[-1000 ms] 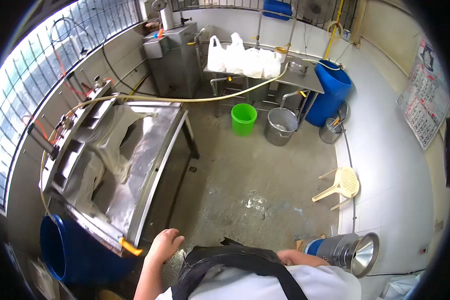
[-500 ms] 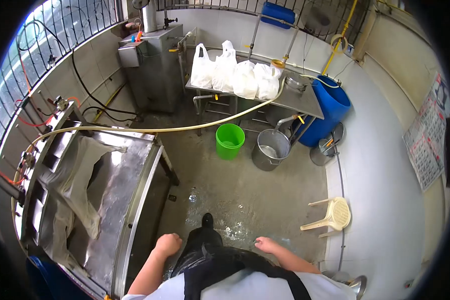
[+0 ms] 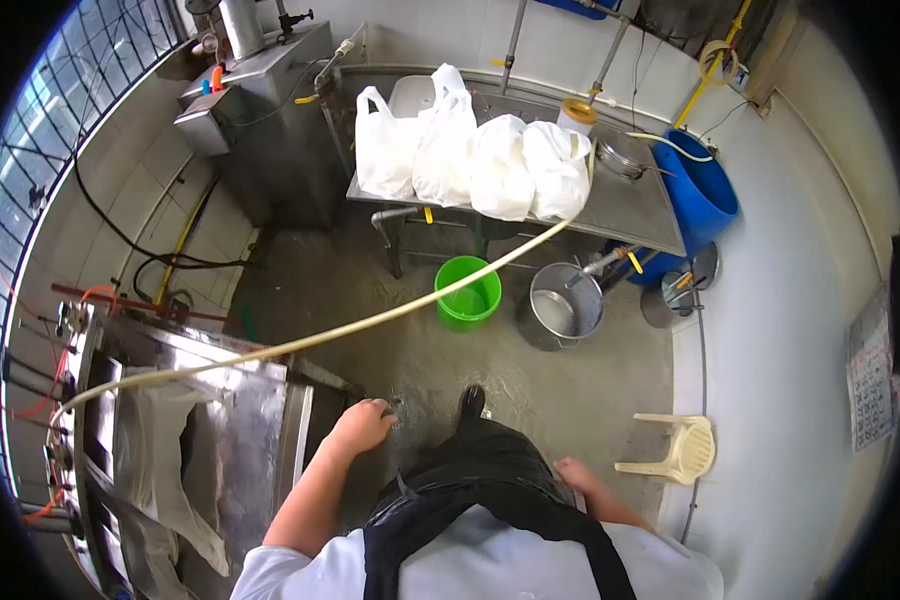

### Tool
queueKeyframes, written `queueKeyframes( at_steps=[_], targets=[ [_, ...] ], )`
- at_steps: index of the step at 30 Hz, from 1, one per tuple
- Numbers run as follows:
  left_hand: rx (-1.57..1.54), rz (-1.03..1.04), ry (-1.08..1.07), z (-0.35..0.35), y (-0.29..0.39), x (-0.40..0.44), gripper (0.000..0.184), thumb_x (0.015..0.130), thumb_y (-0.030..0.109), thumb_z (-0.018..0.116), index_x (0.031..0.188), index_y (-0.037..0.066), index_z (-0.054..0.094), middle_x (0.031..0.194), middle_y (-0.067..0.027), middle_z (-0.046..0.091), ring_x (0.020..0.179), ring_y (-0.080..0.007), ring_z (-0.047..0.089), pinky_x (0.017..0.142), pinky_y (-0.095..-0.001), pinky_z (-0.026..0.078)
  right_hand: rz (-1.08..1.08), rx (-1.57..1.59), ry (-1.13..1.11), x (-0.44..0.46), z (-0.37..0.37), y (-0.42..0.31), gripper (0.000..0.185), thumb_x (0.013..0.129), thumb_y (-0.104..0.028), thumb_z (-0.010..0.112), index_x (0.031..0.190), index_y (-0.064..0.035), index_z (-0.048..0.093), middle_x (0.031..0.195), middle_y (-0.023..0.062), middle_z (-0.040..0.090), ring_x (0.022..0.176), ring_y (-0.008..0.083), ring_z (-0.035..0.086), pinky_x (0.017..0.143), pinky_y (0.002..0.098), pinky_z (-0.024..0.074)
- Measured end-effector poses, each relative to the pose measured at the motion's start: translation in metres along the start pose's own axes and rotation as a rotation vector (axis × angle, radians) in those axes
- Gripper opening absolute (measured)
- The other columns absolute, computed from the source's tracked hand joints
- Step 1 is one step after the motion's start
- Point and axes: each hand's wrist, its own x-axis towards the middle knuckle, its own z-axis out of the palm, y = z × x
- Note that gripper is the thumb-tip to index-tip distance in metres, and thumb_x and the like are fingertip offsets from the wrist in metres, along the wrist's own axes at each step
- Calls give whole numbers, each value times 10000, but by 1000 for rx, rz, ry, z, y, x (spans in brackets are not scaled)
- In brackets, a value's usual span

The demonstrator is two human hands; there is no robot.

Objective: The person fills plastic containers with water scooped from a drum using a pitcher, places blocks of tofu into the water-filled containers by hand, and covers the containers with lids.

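Observation:
My left hand (image 3: pixel 362 426) hangs over the floor beside the steel work table (image 3: pixel 260 440), fingers loosely curled, and what it holds, if anything, cannot be made out. Close to my right hip, over the dark apron (image 3: pixel 470 465), is my right hand (image 3: pixel 574 474), small and partly turned away, its fingers hard to make out. A pale hose (image 3: pixel 370 322) runs from the left table across to the far steel table (image 3: pixel 625 210). Several white plastic bags (image 3: pixel 445 150) stand on that far table. Pale cloth (image 3: pixel 160 450) lies on the left table.
On the floor ahead are a green bucket (image 3: pixel 468 300) and a grey metal bucket (image 3: pixel 562 310). A blue barrel (image 3: pixel 700 190) stands at the far right corner. A cream plastic stool (image 3: pixel 685 448) is by the right wall. A steel machine (image 3: pixel 280 140) stands back left.
The view has moved forward, bringing the bags and buckets nearer. My left hand has moved forward and up in the view. My right hand has swung back toward my side, and one shoe has stepped ahead.

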Motion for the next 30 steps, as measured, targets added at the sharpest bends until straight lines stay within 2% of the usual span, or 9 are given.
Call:
queueKeyframes(
  at_steps=[5, 8, 10, 13, 16, 22, 26, 27, 30],
  targets=[
    [-122, -94, 77, -24, -1, 133, 371, 945, 324, 659, 1072, -17, 728, 1010, -271, 731, 997, -457, 695, 909, -513, 549, -39, 1, 79, 149, -115, -110, 448, 1025, -466, 600, 1208, -73, 713, 1180, 146, 735, 1106, 245, 681, 872, 440, 555],
    [-201, -173, 145, -56, -7, 185, 344, 938, 322, 666, 958, -11, 752, 946, -262, 731, 947, -439, 713, 854, -488, 563, 180, 800, 202, 187, -136, -147, 493, 1026, -477, 608, 1190, -30, 736, 1048, 134, 761, 949, 253, 703, 888, 454, 542],
    [-240, -227, 347, -94, -4, 214, 310, 942, 290, 670, 958, -9, 747, 930, -257, 731, 906, -416, 724, 825, -470, 566, 247, 1007, -480, 153, -189, -191, 567, 1025, -513, 606, 1293, -23, 703, 1200, 92, 748, 1066, 254, 698, 948, 443, 538],
    [-325, -358, 643, -142, -32, 260, 284, 947, 256, 694, 982, -23, 732, 922, -234, 740, 858, -367, 742, 788, -434, 578, 205, 1035, -566, 113, -264, -261, 552, 1024, -483, 613, 1310, -18, 696, 1278, 140, 726, 1133, 276, 693, 997, 441, 529],
    [-523, -497, 815, -183, -96, 326, 299, 977, 269, 685, 1082, -9, 711, 841, -130, 732, 716, -236, 703, 684, -377, 569, 122, -247, -110, 276, -222, -136, 504, 1014, -435, 620, 1272, -8, 695, 1197, 163, 746, 1089, 307, 706, 971, 452, 538],
    [-841, -504, 1045, -328, -189, 532, 313, 970, 297, 689, 1049, -6, 684, 860, -102, 714, 756, -206, 676, 717, -380, 559, 333, 592, 186, 263, -285, -192, 325, 968, -366, 671, 1058, -53, 653, 814, 100, 668, 742, 238, 687, 667, 448, 568],
    [-572, -447, 931, -394, -222, 695, 403, 921, 378, 713, 1028, -10, 712, 994, -191, 752, 970, -363, 719, 868, -444, 550, 5, -109, -37, 256, -269, -162, 405, 974, -456, 633, 1096, -79, 717, 946, 146, 739, 803, 293, 718, 675, 428, 578],
    [-461, -421, 854, -411, -208, 723, 429, 908, 402, 719, 1026, -11, 720, 1021, -207, 754, 1000, -390, 719, 882, -450, 548, 30, -247, 31, 260, -253, -150, 497, 972, -499, 609, 1202, -72, 716, 1134, 194, 744, 1056, 370, 715, 920, 457, 570],
    [-386, -345, 643, -417, -209, 825, 517, 868, 432, 783, 1109, -8, 660, 933, -159, 723, 830, -274, 705, 698, -403, 561, 263, 51, -65, 230, -266, -218, 591, 950, -491, 629, 1331, -42, 677, 1189, 214, 737, 1097, 355, 716, 979, 426, 554]
  ],
)
